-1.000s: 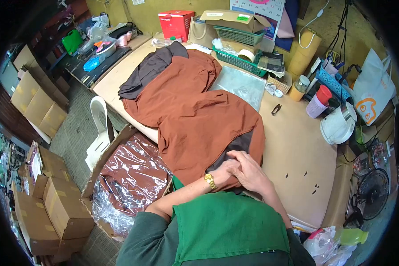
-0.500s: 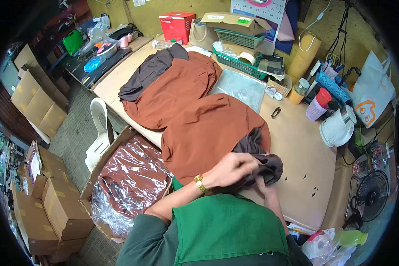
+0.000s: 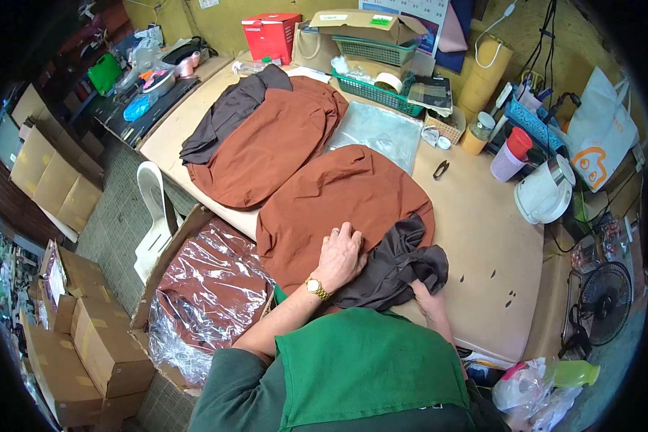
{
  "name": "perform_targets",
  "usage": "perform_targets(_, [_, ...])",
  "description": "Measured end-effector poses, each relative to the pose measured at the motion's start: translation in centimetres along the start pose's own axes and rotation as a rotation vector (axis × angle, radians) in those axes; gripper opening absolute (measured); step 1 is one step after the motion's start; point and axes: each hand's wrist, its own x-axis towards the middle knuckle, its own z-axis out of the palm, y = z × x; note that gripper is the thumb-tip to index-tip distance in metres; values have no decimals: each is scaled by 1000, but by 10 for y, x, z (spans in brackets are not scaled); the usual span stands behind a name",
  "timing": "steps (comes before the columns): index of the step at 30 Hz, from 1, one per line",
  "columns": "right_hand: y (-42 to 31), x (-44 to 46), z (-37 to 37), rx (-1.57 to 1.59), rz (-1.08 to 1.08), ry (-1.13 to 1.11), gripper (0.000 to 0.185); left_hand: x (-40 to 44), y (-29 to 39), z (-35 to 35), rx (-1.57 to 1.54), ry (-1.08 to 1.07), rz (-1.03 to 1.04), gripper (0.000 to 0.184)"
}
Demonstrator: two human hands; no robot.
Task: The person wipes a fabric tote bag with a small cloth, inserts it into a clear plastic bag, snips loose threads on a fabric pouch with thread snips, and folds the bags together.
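Observation:
A rust-brown cloth piece [image 3: 317, 223] lies spread on the table in front of me. Its dark lining [image 3: 389, 273] is bunched at the near right corner. My left hand [image 3: 340, 258], with a gold watch on the wrist, rests on the brown cloth beside the lining, its fingers laid on the fabric. At the right edge of the lining, my right hand [image 3: 430, 301] grips the dark fabric between thumb and fingers; part of that hand is hidden by the cloth. A second brown piece [image 3: 266, 151] with dark fabric [image 3: 230, 108] lies farther back.
On my left, a carton holds plastic-wrapped brown cloth [image 3: 216, 281], near a white chair [image 3: 155, 223]. Small thread snips [image 3: 441, 170] and a clear plastic sheet [image 3: 374, 133] lie on the table [image 3: 497, 237]. Green baskets [image 3: 378, 93], a kettle [image 3: 543, 194] and a fan [image 3: 605, 302] stand beyond.
My left hand has moved left from above the dark lining down onto the brown cloth. The lining now lies more spread out, while my right hand stays at its right edge.

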Motion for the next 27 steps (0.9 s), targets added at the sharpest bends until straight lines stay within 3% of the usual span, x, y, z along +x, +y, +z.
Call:
perform_targets(8, [0,-12,2,123,23,25,42,7,-19,0,-390,113,-95,8])
perform_targets(10, [-13,-14,9,-204,-171,-3,39,6,-9,-11,-395,225,-96,6])
perform_targets(12, [-61,-19,31,-408,-670,-97,31,10,3,-27,-344,248,-76,5])
perform_targets(13, [-65,-18,33,-555,-568,-129,23,14,14,-40,-357,301,30,6])
perform_targets(14, [-76,-12,43,-790,-877,-212,20,16,24,-49,-370,347,136,8])
perform_targets(16, [-83,3,60,-774,-1007,-318,21,22,46,-70,-479,227,435,14])
perform_targets(17, [-76,20,63,-731,-1104,-292,27,20,56,-72,-450,211,473,15])
perform_targets(19, [-81,46,65,-751,-1058,-185,28,18,72,-79,-418,206,514,16])
perform_targets(21, [-92,67,67,-776,-970,-94,30,18,79,-88,-296,160,804,23])
perform_targets(22, [-100,75,67,-795,-927,-55,30,11,86,-85,-264,140,840,20])
perform_targets(24, [-117,87,65,-815,-834,18,31,8,87,-87,-328,288,736,22])
perform_targets(27, [-134,97,63,-837,-762,67,33,-8,68,-58,-529,249,765,30])
